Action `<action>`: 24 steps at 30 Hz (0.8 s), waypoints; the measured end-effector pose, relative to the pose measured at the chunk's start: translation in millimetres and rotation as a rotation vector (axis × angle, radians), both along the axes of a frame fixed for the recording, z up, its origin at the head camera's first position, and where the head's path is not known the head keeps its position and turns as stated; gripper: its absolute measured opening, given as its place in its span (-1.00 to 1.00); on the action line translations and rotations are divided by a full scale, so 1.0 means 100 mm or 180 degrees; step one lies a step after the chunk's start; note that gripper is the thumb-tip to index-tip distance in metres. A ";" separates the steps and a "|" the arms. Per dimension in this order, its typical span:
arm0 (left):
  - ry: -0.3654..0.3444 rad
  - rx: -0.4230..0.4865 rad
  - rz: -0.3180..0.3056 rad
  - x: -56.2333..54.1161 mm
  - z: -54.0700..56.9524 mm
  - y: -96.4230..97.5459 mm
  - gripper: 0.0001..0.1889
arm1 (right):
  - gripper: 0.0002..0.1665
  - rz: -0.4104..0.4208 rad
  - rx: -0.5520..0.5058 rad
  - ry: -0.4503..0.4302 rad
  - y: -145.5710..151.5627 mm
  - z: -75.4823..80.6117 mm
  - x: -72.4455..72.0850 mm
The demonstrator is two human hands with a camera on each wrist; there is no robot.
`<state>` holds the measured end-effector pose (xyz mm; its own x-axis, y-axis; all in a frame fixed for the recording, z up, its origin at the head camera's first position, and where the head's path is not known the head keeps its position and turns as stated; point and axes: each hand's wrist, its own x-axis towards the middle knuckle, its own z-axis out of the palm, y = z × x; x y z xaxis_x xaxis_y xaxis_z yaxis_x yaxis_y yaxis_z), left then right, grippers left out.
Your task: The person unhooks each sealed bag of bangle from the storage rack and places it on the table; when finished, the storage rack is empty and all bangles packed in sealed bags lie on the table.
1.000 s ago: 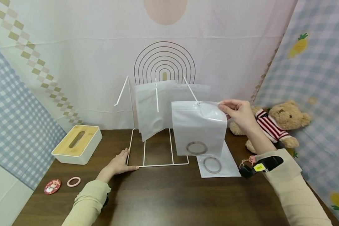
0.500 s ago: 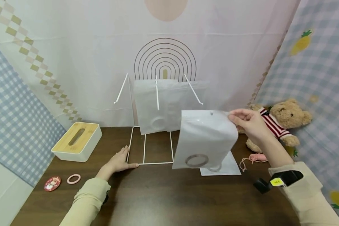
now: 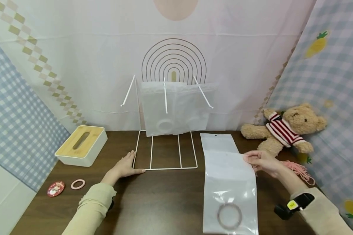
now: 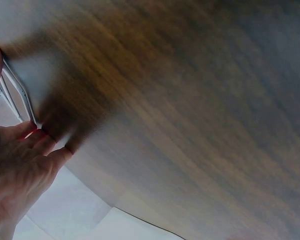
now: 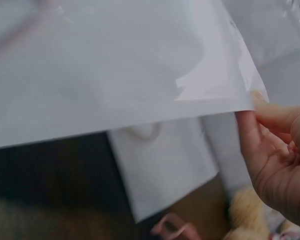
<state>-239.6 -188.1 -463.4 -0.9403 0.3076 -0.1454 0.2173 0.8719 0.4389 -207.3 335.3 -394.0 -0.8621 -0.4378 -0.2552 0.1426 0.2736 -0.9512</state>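
Note:
My right hand (image 3: pixel 263 162) pinches the right edge of a white-and-clear zip bag (image 3: pixel 230 182) with a ring showing through its front. The bag hangs down towards the table's front and overlaps a second bag (image 3: pixel 217 143) lying on the table. In the right wrist view, thumb and finger grip the bag (image 5: pixel 125 85) at its edge. At the left front corner of a white wire rack (image 3: pixel 170 168) is my left hand (image 3: pixel 123 167), thumb along the front bar and fingers at the side. Two more bags (image 3: pixel 159 107) hang from the rack's hooks at the back.
A tissue box (image 3: pixel 79 147) with a wooden lid stands at the left. Nearer are a pink ring (image 3: pixel 77 184) and a red round badge (image 3: pixel 56 189). A teddy bear (image 3: pixel 285 129) sits at the right, with pink cord (image 3: pixel 300 171) beside it.
The pinched bag has come off the tip of the rack's right hook and moved down and towards the front right. The hanging bags have stopped swinging forward. My left hand stays on the rack.

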 end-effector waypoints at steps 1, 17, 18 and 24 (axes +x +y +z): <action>0.0000 0.0003 -0.0005 0.00 0.00 0.00 0.05 | -0.76 0.0039 0.0064 -0.0011 0.03 -0.06 0.01; -0.0058 0.0013 0.0020 0.00 0.00 0.00 0.05 | -0.62 0.0172 0.1270 -0.0111 0.03 -0.49 0.19; -0.0065 0.0015 0.0026 0.00 0.00 0.00 0.05 | -0.63 0.0156 0.1330 -0.0084 0.02 -0.48 0.19; -0.0080 0.0031 0.0031 0.00 0.00 0.00 0.06 | -0.72 0.0122 0.1888 0.0296 -0.04 -0.38 0.19</action>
<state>-239.7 -187.8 -463.6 -0.9394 0.3000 -0.1660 0.1977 0.8696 0.4525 -188.3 331.8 -431.9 -0.8790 -0.2750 -0.3896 0.0456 0.7647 -0.6427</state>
